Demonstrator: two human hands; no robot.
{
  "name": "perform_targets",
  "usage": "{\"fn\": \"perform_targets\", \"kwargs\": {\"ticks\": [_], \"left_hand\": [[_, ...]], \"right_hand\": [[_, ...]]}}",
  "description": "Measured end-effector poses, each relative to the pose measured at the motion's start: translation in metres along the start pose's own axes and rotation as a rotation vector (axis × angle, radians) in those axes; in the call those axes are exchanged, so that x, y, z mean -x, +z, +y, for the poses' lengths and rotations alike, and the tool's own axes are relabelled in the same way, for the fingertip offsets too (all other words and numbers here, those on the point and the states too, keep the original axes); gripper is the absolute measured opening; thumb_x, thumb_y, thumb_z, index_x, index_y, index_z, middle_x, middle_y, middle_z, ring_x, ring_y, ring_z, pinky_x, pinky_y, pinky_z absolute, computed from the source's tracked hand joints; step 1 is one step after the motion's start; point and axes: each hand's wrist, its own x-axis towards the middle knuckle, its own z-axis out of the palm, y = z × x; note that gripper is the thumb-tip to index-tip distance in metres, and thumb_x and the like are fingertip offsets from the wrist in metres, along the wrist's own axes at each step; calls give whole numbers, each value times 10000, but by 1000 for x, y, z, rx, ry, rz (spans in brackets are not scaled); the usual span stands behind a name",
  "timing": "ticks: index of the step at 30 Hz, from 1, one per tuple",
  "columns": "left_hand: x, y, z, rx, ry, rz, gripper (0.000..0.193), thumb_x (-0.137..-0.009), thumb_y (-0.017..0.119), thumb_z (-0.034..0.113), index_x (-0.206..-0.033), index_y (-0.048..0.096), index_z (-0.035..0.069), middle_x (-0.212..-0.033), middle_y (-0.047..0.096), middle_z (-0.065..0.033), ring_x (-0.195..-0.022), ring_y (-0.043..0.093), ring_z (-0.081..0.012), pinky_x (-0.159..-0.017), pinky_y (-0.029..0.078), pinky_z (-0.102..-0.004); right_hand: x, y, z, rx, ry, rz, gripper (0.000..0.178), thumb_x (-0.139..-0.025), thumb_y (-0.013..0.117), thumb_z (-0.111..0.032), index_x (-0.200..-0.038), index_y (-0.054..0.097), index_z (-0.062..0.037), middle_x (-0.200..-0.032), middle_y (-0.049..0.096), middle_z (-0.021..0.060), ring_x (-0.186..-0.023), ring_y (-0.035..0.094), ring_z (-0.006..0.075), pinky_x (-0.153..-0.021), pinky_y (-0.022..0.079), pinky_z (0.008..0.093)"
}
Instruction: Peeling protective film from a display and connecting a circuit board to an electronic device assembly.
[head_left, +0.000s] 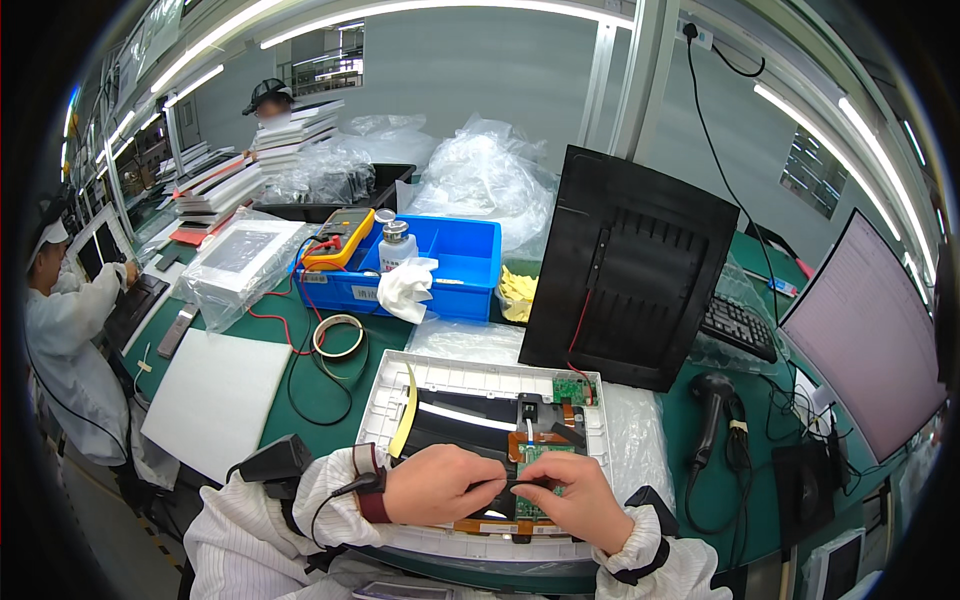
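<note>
My left hand [440,485] and right hand [572,497] meet over the green circuit board [535,462] in the open white display housing [440,375], both pinched on a small black strip [515,483]. I'd keep it flat, pressing gently, clear of the orange flex cable [490,525].

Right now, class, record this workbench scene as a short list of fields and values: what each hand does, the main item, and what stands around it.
left hand: pinching a black strip over the green circuit board
right hand: gripping the other end of the same strip
main item: white rectangular plastic frame lying flat on the green table
behind frame: black ribbed back panel propped upright
left of it: blue plastic tray holding a white cloth
right side: black handheld scanner
other people: a person in white at far left
</note>
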Motion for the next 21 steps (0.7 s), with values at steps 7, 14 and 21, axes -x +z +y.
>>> {"fn": "perform_targets", "kwargs": {"ticks": [7, 14, 21], "left_hand": [[1, 2, 2, -67, 19, 12, 107, -769, 519, 127, -789, 574, 38, -619, 546, -143, -566, 535, -311, -501, 419, -346], [-4, 5, 1, -36, 44, 0, 104, -762, 509, 121, -766, 569, 36, -602, 531, -145, -562, 528, -315, -495, 411, -357], [-7, 6, -1, 257, -44, -29, 166, -769, 477, 135, -698, 515, -10, -581, 491, -128, -520, 482, -240, -495, 384, -320]], "right_hand": [[-1, 1, -3, 61, -12, -58, 107, -694, 651, -36, -774, 603, 15, -667, 575, 74, -563, 511, 125, -511, 400, 223], [-1, 3, 3, 34, -73, -35, 92, -696, 630, -55, -755, 588, 2, -628, 517, 83, -536, 481, 189, -490, 372, 274], [2, 6, 0, 110, -197, 38, 66, -670, 635, -15, -714, 588, -4, -617, 538, 93, -543, 509, 203, -498, 392, 279]]}}
